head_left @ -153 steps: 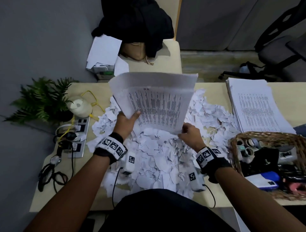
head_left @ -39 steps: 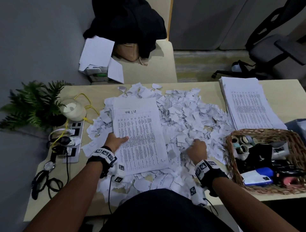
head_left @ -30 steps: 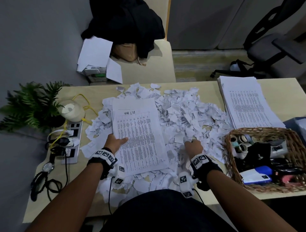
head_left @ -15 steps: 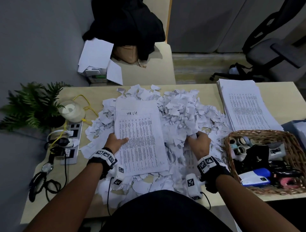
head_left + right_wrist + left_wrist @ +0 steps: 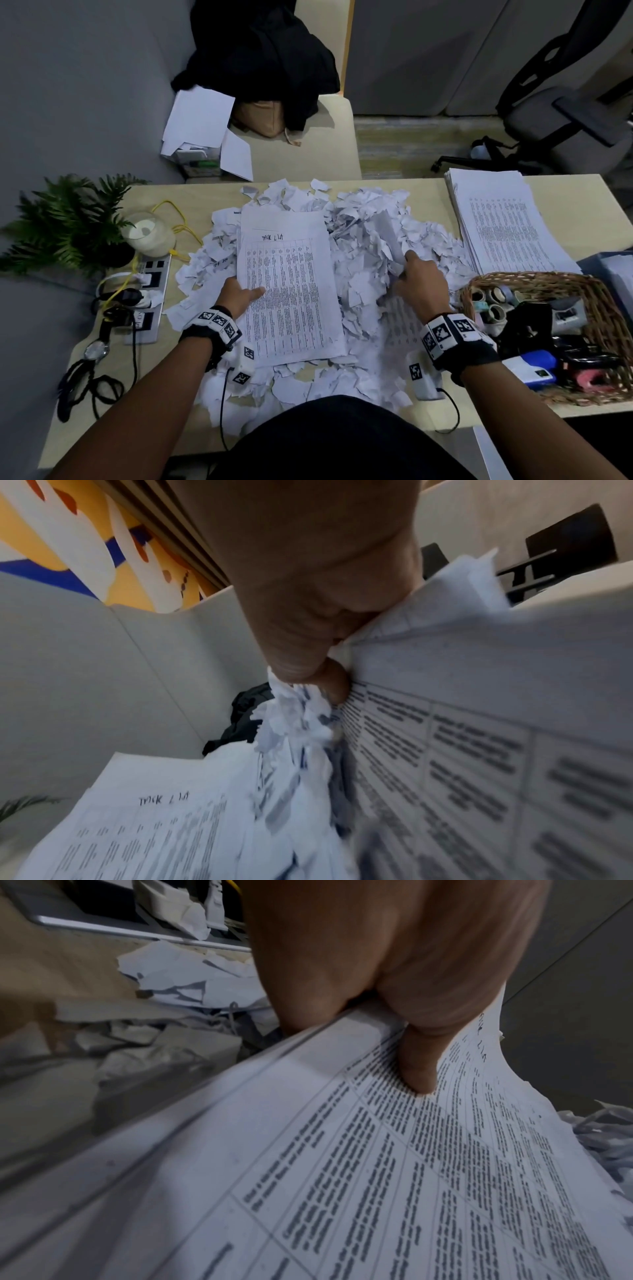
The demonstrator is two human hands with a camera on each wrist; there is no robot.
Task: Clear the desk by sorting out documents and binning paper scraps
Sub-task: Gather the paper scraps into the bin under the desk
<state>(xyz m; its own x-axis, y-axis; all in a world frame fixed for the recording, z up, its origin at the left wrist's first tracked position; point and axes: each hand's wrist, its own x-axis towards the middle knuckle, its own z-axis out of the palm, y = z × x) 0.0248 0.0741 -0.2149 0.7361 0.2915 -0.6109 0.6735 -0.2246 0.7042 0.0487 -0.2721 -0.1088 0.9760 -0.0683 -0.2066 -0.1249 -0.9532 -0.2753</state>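
A stack of printed documents (image 5: 291, 284) headed "Task list" lies on a heap of torn paper scraps (image 5: 363, 219) in the middle of the desk. My left hand (image 5: 239, 295) pinches its left edge, thumb (image 5: 418, 1069) on top of the stack (image 5: 377, 1177) and fingers underneath. To the right, my right hand (image 5: 418, 278) grips a printed sheet (image 5: 399, 318) that is partly buried in the scraps and tilts it up. In the right wrist view the hand's fingers (image 5: 308, 653) pinch that sheet (image 5: 479, 723) together with some scraps (image 5: 294, 723).
A tidy pile of printed pages (image 5: 496, 222) lies at the desk's back right. A wicker basket (image 5: 603, 308) of tape rolls and tools stands at the front right. A power strip (image 5: 150, 291), cables, a watch, a candle jar (image 5: 149, 233) and a plant (image 5: 68, 222) fill the left side.
Five seconds ago both hands held the stack upright; it now lies flat under my left hand. My right hand dug into the scraps and has lifted a printed sheet's edge, pushing scraps up.
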